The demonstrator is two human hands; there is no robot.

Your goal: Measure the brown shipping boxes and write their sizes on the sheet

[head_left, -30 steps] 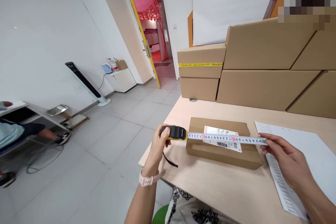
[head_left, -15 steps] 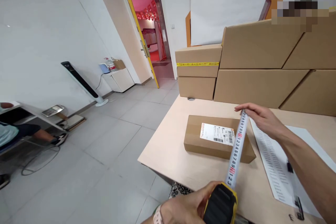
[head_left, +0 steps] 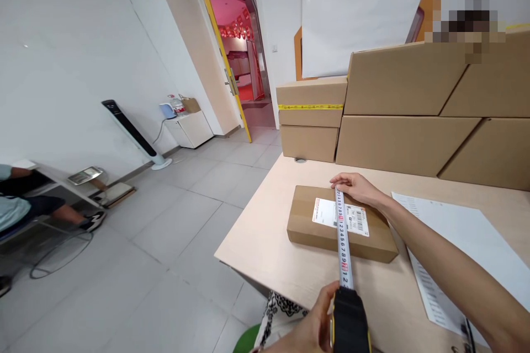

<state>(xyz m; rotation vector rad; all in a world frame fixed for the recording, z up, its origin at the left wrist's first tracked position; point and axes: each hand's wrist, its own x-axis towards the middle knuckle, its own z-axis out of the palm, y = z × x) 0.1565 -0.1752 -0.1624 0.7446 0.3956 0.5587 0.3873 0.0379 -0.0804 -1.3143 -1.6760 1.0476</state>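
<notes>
A brown cardboard box (head_left: 302,215) with a white shipping label (head_left: 356,220) lies flat on the table (head_left: 252,237). In my left hand (head_left: 308,325), near the front edge, is the black and yellow case of a tape measure (head_left: 351,320). Its white blade (head_left: 343,242) runs out over the box's short side, crossing the label. My right hand (head_left: 358,187) is closed on the blade's far end at the box's back edge.
Stacked cartons (head_left: 408,143) line the table's back. Printed sheets (head_left: 467,253) and a pen (head_left: 469,336) lie at right. A person's leg (head_left: 62,207), a platform scale (head_left: 111,193) and a tower fan (head_left: 132,132) are on the left.
The tape measure has turned from along the box's length to across its width. My left hand came down toward me; my right swung to the back edge, then left.
</notes>
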